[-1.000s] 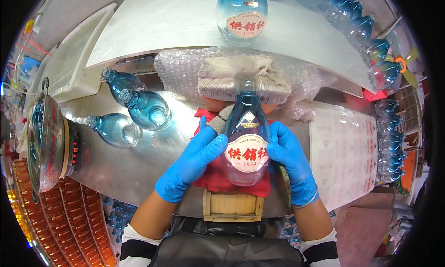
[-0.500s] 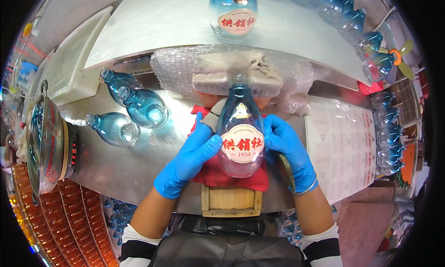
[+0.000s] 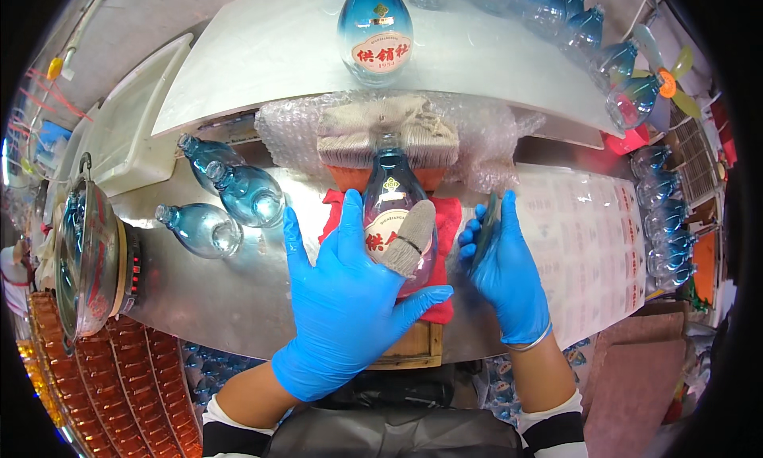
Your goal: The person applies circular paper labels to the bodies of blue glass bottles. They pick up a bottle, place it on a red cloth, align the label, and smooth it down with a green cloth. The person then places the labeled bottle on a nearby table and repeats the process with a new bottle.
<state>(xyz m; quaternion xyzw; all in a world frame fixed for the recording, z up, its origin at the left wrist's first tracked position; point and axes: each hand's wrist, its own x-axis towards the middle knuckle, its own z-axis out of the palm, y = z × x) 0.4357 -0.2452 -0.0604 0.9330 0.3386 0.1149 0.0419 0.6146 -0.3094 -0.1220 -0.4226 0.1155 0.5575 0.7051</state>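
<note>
Steel worktop point(image 3: 222, 291) (red cloth point(image 3: 449, 219), bubble wrap point(image 3: 290, 132)) under blue bottle point(image 3: 391, 199).

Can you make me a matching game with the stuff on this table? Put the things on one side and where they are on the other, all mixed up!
Things:
1. labelled bottle
2. red cloth
3. three empty blue bottles
4. sheet of labels

Places:
A. lying to the left of the hands
B. flat on the table's right side
C. under the left hand
D. spread beneath the bottle

Pairs: 1-C, 2-D, 3-A, 4-B
</note>
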